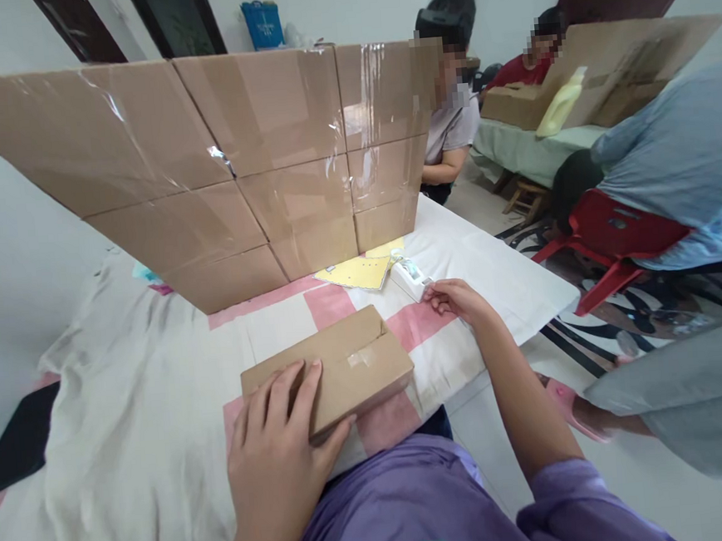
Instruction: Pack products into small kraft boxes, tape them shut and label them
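Observation:
My left hand (280,443) lies over the near left part of a closed brown cardboard box (349,359). Its fingers are spread on the lid and the thumb is along the near side. A short piece of tape (361,357) shows on the lid near the right end. My right hand (456,298) reaches forward, its fingers pinched together at the near end of a white tape dispenser (407,278). Whether a tape end is between the fingertips is too small to tell. Beside the dispenser lies a yellow sheet (355,273) with small dark marks.
A tall cardboard partition (291,176) stands across the table behind the box. A white and pink cloth (145,387) covers the table. A person (449,122) is behind the partition. Right, someone in light blue (682,145) sits on a red chair (621,233); a leg (659,405) is close by.

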{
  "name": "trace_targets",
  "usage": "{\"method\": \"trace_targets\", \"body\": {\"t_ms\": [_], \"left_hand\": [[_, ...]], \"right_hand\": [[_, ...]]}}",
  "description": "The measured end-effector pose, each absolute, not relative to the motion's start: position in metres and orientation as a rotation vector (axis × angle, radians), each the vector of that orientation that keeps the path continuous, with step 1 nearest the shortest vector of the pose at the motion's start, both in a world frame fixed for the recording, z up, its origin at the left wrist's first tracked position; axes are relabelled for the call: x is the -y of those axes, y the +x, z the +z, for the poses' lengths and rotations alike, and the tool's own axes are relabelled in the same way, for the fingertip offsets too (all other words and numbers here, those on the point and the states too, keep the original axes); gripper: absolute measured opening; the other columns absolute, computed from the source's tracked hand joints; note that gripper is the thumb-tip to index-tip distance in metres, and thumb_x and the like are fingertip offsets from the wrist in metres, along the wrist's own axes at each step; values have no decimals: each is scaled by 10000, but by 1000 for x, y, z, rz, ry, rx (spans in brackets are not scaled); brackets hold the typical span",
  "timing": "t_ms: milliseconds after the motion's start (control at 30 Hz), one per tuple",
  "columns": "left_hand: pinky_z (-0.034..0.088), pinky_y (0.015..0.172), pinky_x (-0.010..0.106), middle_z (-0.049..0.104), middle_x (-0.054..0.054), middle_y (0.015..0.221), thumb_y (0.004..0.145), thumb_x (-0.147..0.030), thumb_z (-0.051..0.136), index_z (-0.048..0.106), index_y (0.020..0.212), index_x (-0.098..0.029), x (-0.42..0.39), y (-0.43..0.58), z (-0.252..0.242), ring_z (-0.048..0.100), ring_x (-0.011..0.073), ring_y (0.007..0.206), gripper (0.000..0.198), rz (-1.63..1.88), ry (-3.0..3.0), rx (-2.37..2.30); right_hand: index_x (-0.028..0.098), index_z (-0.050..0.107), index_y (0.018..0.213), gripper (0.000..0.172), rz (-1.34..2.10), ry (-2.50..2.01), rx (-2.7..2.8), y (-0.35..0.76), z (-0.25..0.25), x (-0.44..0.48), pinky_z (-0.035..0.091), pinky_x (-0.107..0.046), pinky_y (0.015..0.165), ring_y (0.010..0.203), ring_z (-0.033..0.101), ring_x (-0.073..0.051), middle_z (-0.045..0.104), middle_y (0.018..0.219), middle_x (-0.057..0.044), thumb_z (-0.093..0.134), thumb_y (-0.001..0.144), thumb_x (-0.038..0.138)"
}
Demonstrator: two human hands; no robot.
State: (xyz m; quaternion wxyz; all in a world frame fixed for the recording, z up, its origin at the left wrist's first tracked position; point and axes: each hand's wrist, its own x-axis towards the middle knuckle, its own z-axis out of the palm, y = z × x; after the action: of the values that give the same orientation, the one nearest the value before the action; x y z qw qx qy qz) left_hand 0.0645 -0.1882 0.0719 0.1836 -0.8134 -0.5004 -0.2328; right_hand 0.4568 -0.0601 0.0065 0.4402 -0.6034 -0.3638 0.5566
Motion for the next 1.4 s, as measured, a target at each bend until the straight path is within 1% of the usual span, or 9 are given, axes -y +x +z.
{"method": "trace_targets", "body": {"t_ms": [233, 400, 633, 833, 1000, 1167, 1233, 1300, 1400], "left_hand": [[431, 977, 458, 675, 107, 1327, 908, -496, 641, 570, 1421, -219, 189, 64, 72, 604, 334, 1163, 587, -632, -2311, 1431], [433, 978, 459, 672, 117, 1328, 917, -506, 638, 585, 1401, -202, 189, 66, 74, 597, 340, 1167, 575, -616, -2310, 1433], [440, 957, 454, 675, 109, 1336, 902, -524, 645, 609, 1390, -222, 189, 65, 72, 605, 332, 1151, 575, -610, -2295, 1458], [446, 946, 437, 673, 86, 1348, 872, -546, 691, 603, 1399, -234, 190, 66, 73, 602, 318, 1169, 619, -589, -2303, 1490], [447, 968, 448, 664, 92, 1360, 858, -533, 709, 604, 1403, -224, 191, 68, 76, 592, 327, 1184, 635, -575, -2317, 1529], [442, 981, 455, 662, 96, 1361, 861, -539, 703, 599, 1407, -232, 193, 69, 77, 589, 329, 1193, 635, -561, -2328, 1548], [437, 990, 449, 658, 98, 1371, 867, -534, 699, 594, 1411, -231, 194, 70, 78, 584, 326, 1202, 631, -560, -2322, 1564], [430, 998, 441, 654, 98, 1379, 867, -530, 704, 591, 1411, -232, 197, 71, 78, 580, 324, 1208, 630, -562, -2313, 1578], [424, 996, 445, 659, 96, 1373, 870, -522, 708, 595, 1409, -225, 202, 76, 77, 580, 325, 1195, 626, -568, -2282, 1602]], "right_hand": [[122, 682, 739, 187, 1322, -1479, 795, 449, 5, 60, 608, -174, 627, 661, 708, -115, 752, 793, -94, 672, 922, 159], [139, 630, 678, 212, 1311, -1477, 779, 448, 1, 56, 636, -198, 658, 735, 753, -160, 760, 793, -102, 706, 876, 128], [128, 617, 663, 263, 1305, -1457, 846, 450, 6, 62, 632, -220, 727, 777, 751, -146, 753, 775, -68, 692, 914, 111], [121, 648, 779, 225, 1287, -1453, 915, 448, 8, 67, 622, -272, 729, 784, 725, -131, 726, 813, -18, 678, 982, 211], [127, 684, 988, 158, 1243, -1479, 925, 442, 4, 66, 614, -299, 740, 828, 702, -141, 716, 963, -39, 660, 1003, 283], [137, 671, 1104, 212, 1157, -1503, 903, 433, 1, 64, 608, -324, 760, 872, 688, -158, 697, 1057, -59, 651, 1006, 324], [136, 669, 1068, 212, 1163, -1475, 924, 432, 5, 68, 598, -306, 728, 825, 679, -145, 695, 1002, -44, 645, 1009, 339], [131, 658, 971, 234, 1182, -1426, 963, 427, 12, 75, 552, -253, 622, 697, 638, -114, 676, 879, -17, 633, 1013, 361], [152, 591, 796, 350, 1204, -1303, 1036, 411, 27, 95, 358, -205, 447, 497, 486, -75, 609, 692, 2, 609, 998, 438]]}}
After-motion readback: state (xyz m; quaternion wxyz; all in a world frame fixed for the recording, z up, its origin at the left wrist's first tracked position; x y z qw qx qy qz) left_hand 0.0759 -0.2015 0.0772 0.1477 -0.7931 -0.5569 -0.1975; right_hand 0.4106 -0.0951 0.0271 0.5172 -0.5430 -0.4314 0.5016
